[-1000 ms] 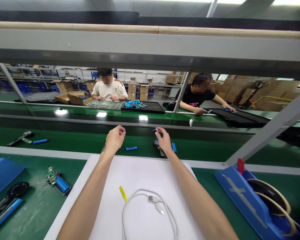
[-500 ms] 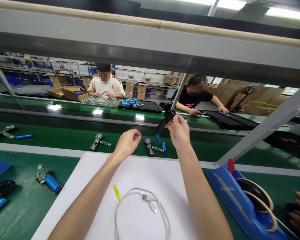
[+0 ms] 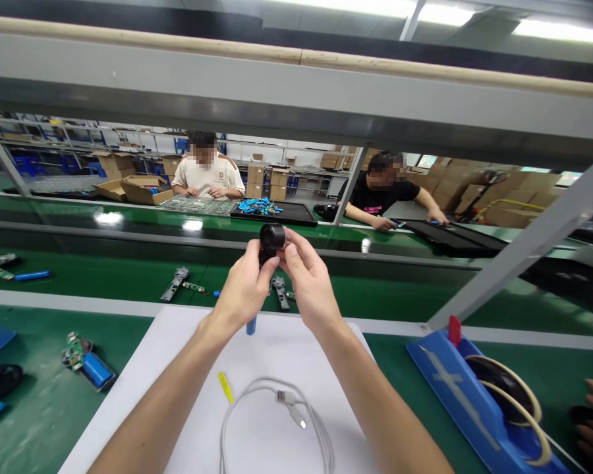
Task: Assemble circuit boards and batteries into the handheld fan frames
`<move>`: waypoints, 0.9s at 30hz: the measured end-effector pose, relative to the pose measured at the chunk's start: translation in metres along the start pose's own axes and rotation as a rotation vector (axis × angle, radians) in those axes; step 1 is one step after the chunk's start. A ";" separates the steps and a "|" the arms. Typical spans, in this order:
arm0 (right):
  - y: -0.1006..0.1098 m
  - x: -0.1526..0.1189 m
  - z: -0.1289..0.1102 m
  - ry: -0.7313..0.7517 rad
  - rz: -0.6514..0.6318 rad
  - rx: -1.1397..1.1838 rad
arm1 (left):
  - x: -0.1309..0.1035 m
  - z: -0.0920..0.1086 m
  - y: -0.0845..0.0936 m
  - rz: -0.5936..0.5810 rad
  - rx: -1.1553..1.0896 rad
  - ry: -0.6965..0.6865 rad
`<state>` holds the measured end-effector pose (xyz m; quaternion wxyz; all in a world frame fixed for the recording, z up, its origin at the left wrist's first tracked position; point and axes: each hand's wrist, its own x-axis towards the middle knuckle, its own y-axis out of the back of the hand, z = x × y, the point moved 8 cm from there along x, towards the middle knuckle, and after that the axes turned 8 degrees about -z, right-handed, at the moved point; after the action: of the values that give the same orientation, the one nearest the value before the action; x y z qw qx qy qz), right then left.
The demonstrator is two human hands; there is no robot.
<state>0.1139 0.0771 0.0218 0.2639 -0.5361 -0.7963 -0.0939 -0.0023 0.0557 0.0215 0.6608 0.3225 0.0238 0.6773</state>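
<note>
Between my two hands, above the far edge of a white sheet (image 3: 178, 368), is a black device housing (image 3: 273, 237) with a round head. My left hand (image 3: 244, 286) is closed around its lower part. My right hand (image 3: 309, 280) grips the head from the right, fingers bent. Below my left hand a blue battery cell (image 3: 251, 326) hangs down; its link to the housing is hidden by the fingers. Behind my hands an opened grey housing (image 3: 279, 293) lies on the green belt, partly covered by them. A white USB cable (image 3: 267, 385) lies coiled on the sheet with a yellow tag (image 3: 225, 387).
To the right stands a blue bin (image 3: 454, 388) with black and cream ring-shaped parts. Another opened unit (image 3: 86, 362) with a blue cell lies left. Further housings (image 3: 175, 284) rest on the belt. Two people work across it. A slanted grey post (image 3: 524, 243) rises right.
My right hand has brought the black housing left and nearer. My left hand, previously apart from it, has closed on it too. The view has shifted slightly.
</note>
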 end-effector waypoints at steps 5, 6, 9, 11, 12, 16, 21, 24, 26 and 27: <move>-0.009 0.002 0.033 -0.162 -0.339 -0.054 | 0.004 -0.005 0.011 -0.017 -0.328 -0.027; -0.015 -0.002 0.045 -0.234 -0.448 -0.051 | 0.004 -0.006 0.015 -0.004 -0.365 -0.013; -0.023 -0.008 0.066 -0.304 -0.543 -0.036 | 0.004 -0.007 0.026 0.029 -0.393 0.012; -0.019 -0.006 0.066 -0.253 -0.454 -0.014 | 0.005 -0.007 0.032 0.047 -0.390 0.006; -0.015 -0.005 0.063 -0.235 -0.402 -0.009 | 0.006 -0.008 0.035 0.055 -0.392 0.005; 0.001 -0.001 0.048 -0.198 -0.267 -0.127 | 0.008 -0.017 0.036 0.032 -0.446 0.062; 0.016 0.001 0.022 -0.107 -0.197 -0.274 | 0.007 -0.022 0.024 -0.065 -0.589 0.151; 0.020 0.000 0.010 -0.076 -0.156 -0.315 | 0.006 -0.019 0.019 -0.095 -0.637 0.160; 0.021 -0.001 0.004 -0.062 -0.138 -0.330 | 0.005 -0.016 0.017 -0.101 -0.652 0.162; 0.021 -0.001 0.002 -0.059 -0.137 -0.333 | 0.004 -0.016 0.016 -0.097 -0.659 0.163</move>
<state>0.1329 0.0857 0.0165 0.1412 -0.5195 -0.8117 -0.2264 -0.0237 0.0634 0.0184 0.7569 0.0348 -0.1281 0.6399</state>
